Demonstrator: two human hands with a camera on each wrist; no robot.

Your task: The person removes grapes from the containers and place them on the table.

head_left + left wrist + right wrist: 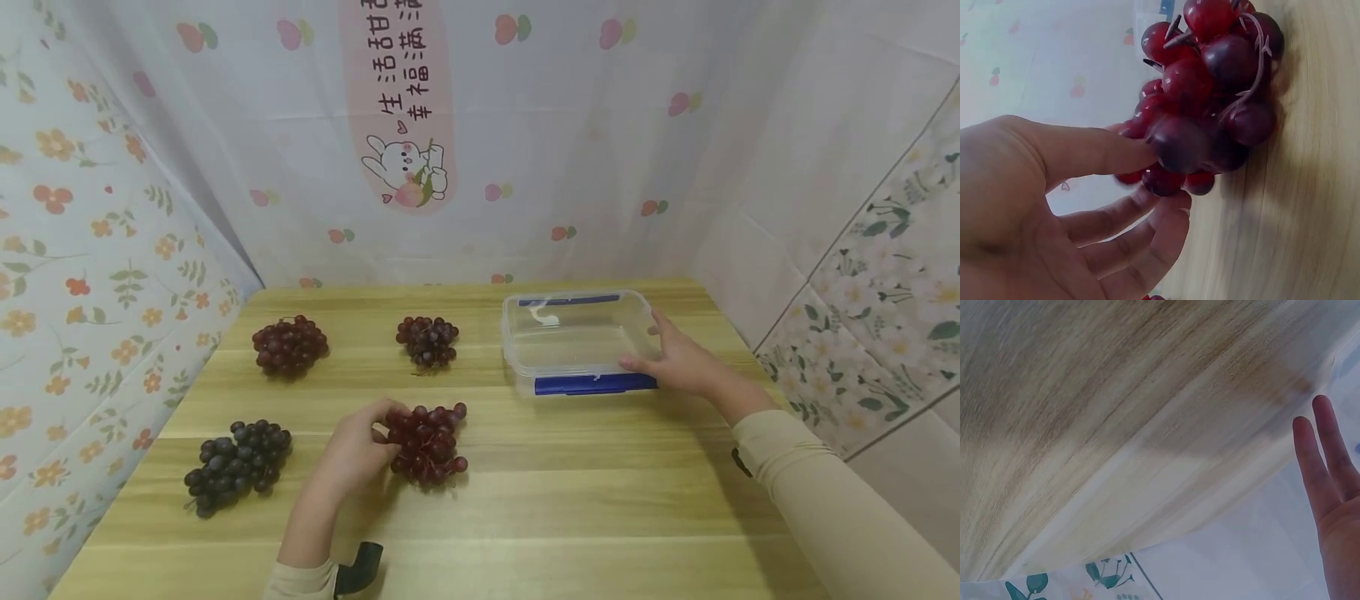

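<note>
My left hand (pixel 360 446) pinches a bunch of red grapes (pixel 429 446) between thumb and fingertips at its left side. In the left wrist view the thumb presses a dark grape of that bunch (pixel 1179 140), with stems showing above; the bunch hangs close over the table. My right hand (pixel 678 358) is at the right end of a clear plastic container (pixel 517 354) with blue side clips, its thumb at the near right corner. Two straight fingers (pixel 1335 450) of it show in the right wrist view; the rest of that hand is cut off.
Left of the hands lie a bunch of black grapes (pixel 238 462) and, farther back, a bunch of red grapes (pixel 290 343). A smaller dark red bunch (pixel 427 337) sits back centre. Printed curtains (pixel 540 150) border the wooden table (pixel 570 500).
</note>
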